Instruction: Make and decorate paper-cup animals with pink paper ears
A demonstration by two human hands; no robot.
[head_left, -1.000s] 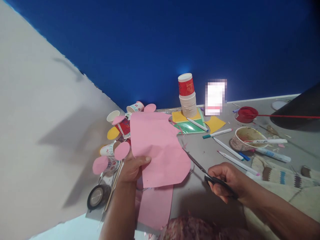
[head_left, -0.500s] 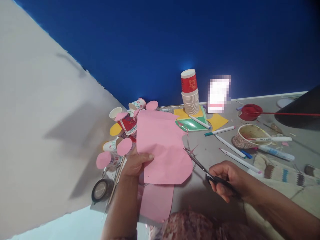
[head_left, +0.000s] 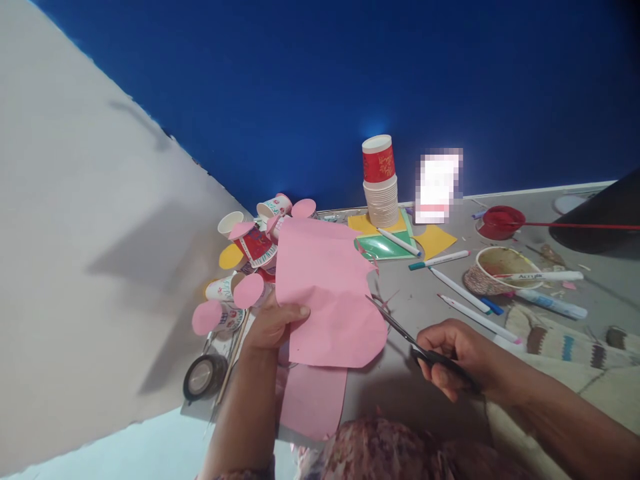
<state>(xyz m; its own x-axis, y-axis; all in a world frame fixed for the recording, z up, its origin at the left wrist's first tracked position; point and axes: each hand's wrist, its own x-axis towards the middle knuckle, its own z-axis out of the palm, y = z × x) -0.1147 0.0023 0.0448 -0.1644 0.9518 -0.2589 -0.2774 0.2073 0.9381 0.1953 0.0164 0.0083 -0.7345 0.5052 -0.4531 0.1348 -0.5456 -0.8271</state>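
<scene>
A sheet of pink paper (head_left: 330,293) is pinched at its left side by my left hand (head_left: 275,323), thumb on top and the fingers hidden beneath. Its right edge is cut in curves, with a notch partway down. My right hand (head_left: 447,360) is closed around the black handles of the scissors (head_left: 395,325). Their blades point up and left, the tips at the notch in the paper's right edge. Below the held sheet lies another pink paper piece (head_left: 313,403), partly covered.
Decorated paper cups (head_left: 255,245) with pink and yellow discs crowd the left, near black tape (head_left: 200,380). Behind stands a cup stack (head_left: 383,200) on a green and yellow packet (head_left: 385,245). Markers (head_left: 460,290), a tub (head_left: 500,270) and a red bowl (head_left: 500,222) lie right.
The pink paper has shifted very slightly to the right in my left hand's grip. The scissors stay at the notch, almost unmoved.
</scene>
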